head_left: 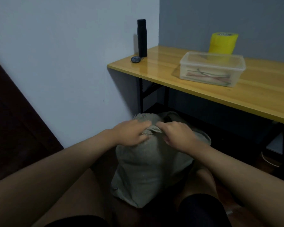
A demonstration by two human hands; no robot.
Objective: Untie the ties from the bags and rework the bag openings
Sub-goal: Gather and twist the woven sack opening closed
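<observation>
Sack [147, 171] of coarse grey-green woven cloth, full and upright on the floor between the person's knees, just beside the table [203, 89]; its neck is bunched and creased at the top. Left hand [131, 133] grips the gathered neck with curled fingers; right hand [175, 135] pinches the folded cloth edge beside it. Count: one sack in hand, a second [202, 138] behind it, one clear lidded box [211, 69], one black bottle [142, 38], one yellow tape roll [222, 43].
</observation>
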